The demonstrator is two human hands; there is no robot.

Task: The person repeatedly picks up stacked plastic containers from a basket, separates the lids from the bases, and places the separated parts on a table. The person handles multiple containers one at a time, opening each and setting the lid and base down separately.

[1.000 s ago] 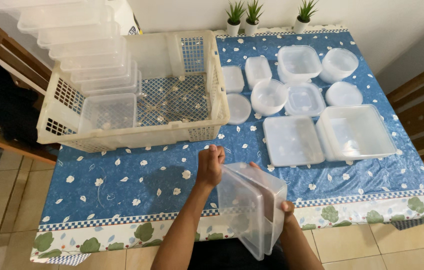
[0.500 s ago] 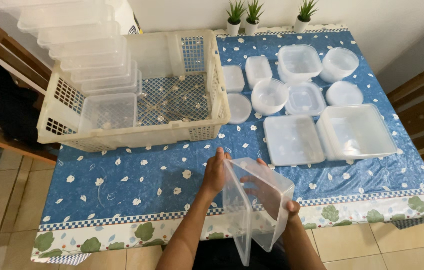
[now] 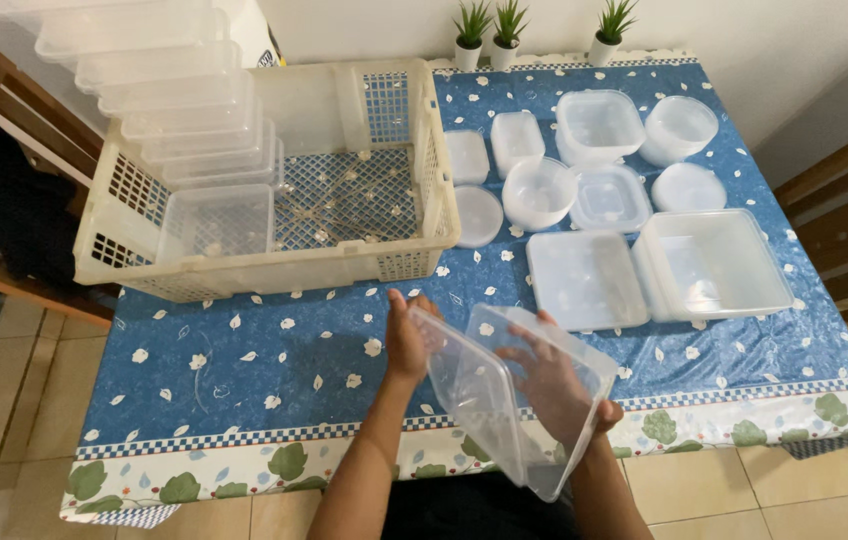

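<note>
You hold a clear rectangular plastic container (image 3: 514, 395) with its lid, raised above the near edge of the table (image 3: 244, 380), directly in front of your body. The container is tilted on edge: its long axis runs from upper left, near your left hand, down to lower right, toward your lap. Its broad face turns toward your left.

Your left hand (image 3: 406, 340) clamps the upper left end, fingers wrapped over the rim. Your right hand (image 3: 556, 385) grips from the far side, seen through the clear wall, fingers spread across the broad face. Both hands are closed on the same item, close together with only the container between them.

The cream plastic basket (image 3: 414, 262) lies ahead and to the left of the hands, well apart from the container. It carries a row of clear containers (image 3: 199, 140) along its left side. Your left hand is the nearer one to it.

Ahead and to the right lie loose tubs and lids, including a flat rectangular lid (image 3: 584, 280) and an open rectangular tub (image 3: 714, 262).
</note>
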